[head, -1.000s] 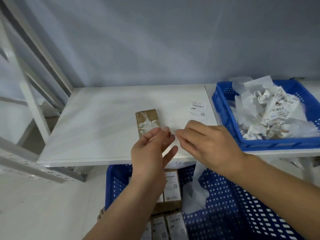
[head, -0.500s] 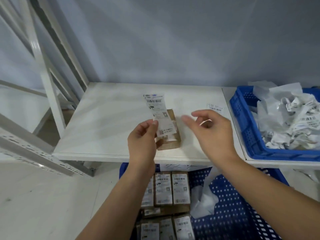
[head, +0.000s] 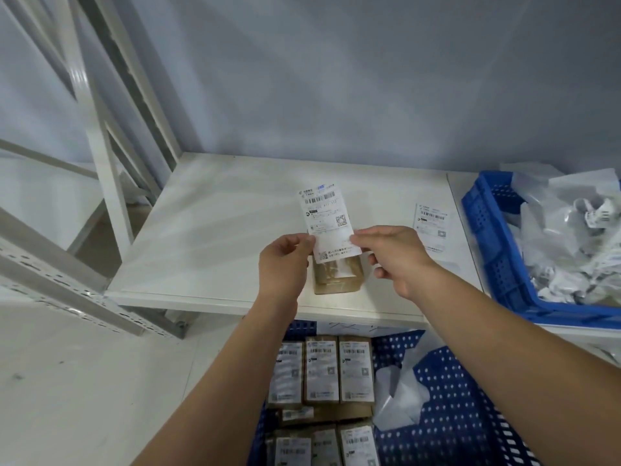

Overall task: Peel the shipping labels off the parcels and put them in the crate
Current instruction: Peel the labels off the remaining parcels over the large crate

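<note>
Nearest you, btm of view: the lower crate [head: 453, 415], blue and perforated, sits under the shelf edge. Its left side is packed w/ rows of labelled parcels [head: 322, 371], brown boxes w/ white labels face up. Crumpled white paper [head: 400, 395] lies just right of them.

Above that, both your forearms reach fwd over the shelf [head: 218, 237]. Your left hand [head: 285, 260] pinches the left edge of the shipping label [head: 327, 220] btwn thumb and fingertips, w/ the other fingers curled in. Your right hand [head: 393, 253] pinches the right edge the same way, its lower fingers loosely curled and holding nothing else. The label stands upright btwn the two hands, barcode end up, print facing you.

Directly below it lies the brown parcel [head: 337, 277], flat on the shelf near the front edge, btwn your wrists. The label's lower edge overlaps the parcel's far end in view; can't tell if it's stuck there or free.

Further back and to the right, a loose label [head: 431, 223] lies flat on the shelf, apart from your right hand. Right of that sits the upper crate [head: 487, 250], also blue, heaped w/ a pile of peeled labels [head: 571, 250] and backing scraps.

Far left: white metal racking [head: 100, 163]. Behind everything, a grey wall [head: 336, 79].
</note>
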